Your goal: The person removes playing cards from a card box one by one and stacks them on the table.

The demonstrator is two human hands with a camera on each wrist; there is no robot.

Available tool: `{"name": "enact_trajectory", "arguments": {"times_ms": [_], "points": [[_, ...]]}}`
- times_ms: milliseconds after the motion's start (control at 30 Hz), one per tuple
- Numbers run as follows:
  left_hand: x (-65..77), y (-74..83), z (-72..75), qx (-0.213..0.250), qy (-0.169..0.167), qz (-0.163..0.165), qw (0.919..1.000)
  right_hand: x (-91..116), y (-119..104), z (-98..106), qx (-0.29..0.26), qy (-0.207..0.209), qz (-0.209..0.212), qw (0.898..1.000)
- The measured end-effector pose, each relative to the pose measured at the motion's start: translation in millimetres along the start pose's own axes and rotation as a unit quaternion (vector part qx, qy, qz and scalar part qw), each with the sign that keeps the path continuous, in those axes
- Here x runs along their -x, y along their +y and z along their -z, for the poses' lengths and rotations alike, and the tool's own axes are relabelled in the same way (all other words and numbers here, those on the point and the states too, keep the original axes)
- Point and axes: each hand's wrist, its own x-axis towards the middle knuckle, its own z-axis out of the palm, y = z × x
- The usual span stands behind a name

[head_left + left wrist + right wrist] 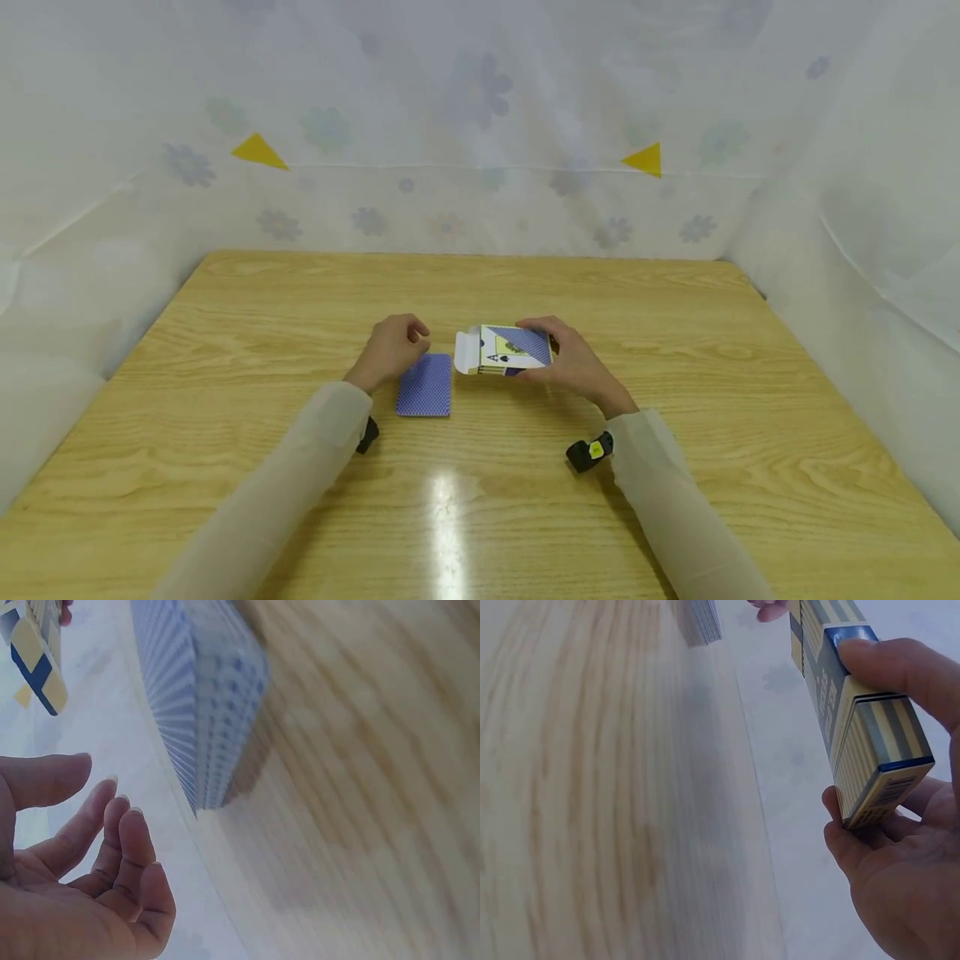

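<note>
My right hand (pixel 576 363) grips a playing-card box (pixel 517 347) printed with an ace of spades, held over the table. The box's white end flap (pixel 467 353) hangs out on the left side. In the right wrist view, the thumb lies along one side of the box (pixel 829 682) and the fingers curl beneath its lower end. A deck of blue-backed playing cards (pixel 424 393) rests squared up and face down on the table. Just beyond the deck's far left corner is my left hand (pixel 390 350), its fingers loosely bent, holding nothing. The left wrist view shows this hand (pixel 90 877) apart from the deck.
The wooden table (pixel 300 292) has a pale flowered curtain (pixel 420 92) behind it and more sheeting at both sides. Two yellow triangles (pixel 258 152) mark the back curtain. Each wrist bears a black camera (pixel 589 452).
</note>
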Motion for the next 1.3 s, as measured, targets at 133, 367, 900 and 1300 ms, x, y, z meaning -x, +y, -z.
{"name": "enact_trajectory", "arguments": {"times_ms": [133,367,900,1300], "points": [[0.2,5.3,-2.8,0.025,0.004,-0.003,0.9997,-1,1,-2,0.001,0.001,0.009,1.000],[3.7,18.5,-10.9,0.094,-0.036,0.014,0.9948,-2,1,-6,0.000,0.000,0.011,1.000],[2.4,25.4,-26.1,0.186,-0.104,0.043,0.9760,-2,-4,-12,-0.005,-0.007,0.019,1.000],[0.4,26.2,-28.0,0.312,-0.097,0.087,0.9413,1,-8,-16,-0.028,0.003,0.006,1.000]]}}
